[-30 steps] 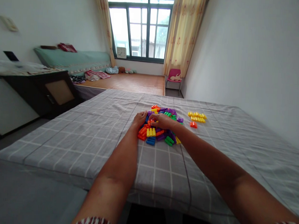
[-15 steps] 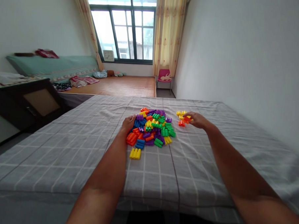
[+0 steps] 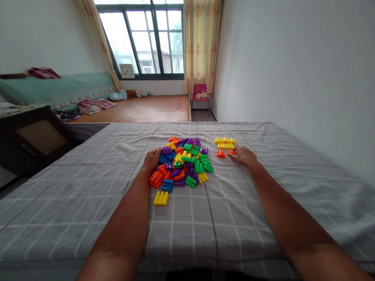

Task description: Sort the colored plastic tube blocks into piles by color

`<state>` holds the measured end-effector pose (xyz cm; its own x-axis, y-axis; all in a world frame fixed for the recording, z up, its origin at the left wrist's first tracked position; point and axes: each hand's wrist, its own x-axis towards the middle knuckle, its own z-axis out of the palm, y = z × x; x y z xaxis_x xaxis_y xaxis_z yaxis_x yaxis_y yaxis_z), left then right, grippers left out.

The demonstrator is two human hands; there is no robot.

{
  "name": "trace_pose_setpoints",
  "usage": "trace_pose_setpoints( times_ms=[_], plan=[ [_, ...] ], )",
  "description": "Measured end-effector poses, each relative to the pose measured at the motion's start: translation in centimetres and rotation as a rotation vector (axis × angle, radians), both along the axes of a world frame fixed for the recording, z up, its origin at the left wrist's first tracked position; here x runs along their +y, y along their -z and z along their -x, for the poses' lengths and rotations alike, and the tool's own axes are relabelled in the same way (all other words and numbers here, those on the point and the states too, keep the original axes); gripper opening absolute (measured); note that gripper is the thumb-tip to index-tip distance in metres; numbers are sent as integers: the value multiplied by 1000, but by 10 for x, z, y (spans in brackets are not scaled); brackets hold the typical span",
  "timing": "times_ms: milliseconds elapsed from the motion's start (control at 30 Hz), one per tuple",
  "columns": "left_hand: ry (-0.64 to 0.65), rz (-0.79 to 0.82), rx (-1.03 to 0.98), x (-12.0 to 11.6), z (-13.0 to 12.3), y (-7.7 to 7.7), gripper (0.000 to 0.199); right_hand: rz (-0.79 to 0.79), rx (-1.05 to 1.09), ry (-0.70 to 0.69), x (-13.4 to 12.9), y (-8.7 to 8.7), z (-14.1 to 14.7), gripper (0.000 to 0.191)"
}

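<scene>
A heap of plastic blocks (image 3: 186,159) in orange, blue, green, purple and yellow lies on the checked cloth (image 3: 184,223). My left hand (image 3: 152,159) rests against the heap's left side, fingers bent together by the blue and purple blocks; whether it grips one is hidden. To the right, my right hand (image 3: 242,155) has its fingers closed on an orange block (image 3: 232,152) at cloth level. Just left of that is another orange block (image 3: 221,154). Yellow blocks (image 3: 225,143) form two rows behind them. One yellow block (image 3: 161,198) lies in front of the heap.
Beyond the cloth is a low bed (image 3: 145,107) with clothes on it. A pink chair (image 3: 200,93) holding a soft toy stands near the curtain. A dark cabinet (image 3: 35,129) is at the left, and a white wall (image 3: 296,70) runs along the right.
My right hand has lowered an orange block to the cloth beside the other orange one and drawn back from the yellow rows, now uncovered. The whole view has shifted slightly.
</scene>
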<state>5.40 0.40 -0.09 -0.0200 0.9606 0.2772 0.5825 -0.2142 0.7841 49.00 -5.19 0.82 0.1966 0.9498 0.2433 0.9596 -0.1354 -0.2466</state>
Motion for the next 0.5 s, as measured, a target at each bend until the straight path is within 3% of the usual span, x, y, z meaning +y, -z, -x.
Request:
trace_pose_setpoints(
  times_ms=[100,267,367,500],
  plan=[
    [0,-4,9,2,1,2,51,-28,99,-93,3,2,-2,29],
    [8,1,5,6,3,6,50,-288,324,-357,8,0,9,46],
    [18,7,-5,6,3,6,50,-268,315,-448,12,6,21,42],
    [24,15,-7,5,2,5,51,-193,194,-468,15,13,26,34]
  ],
)
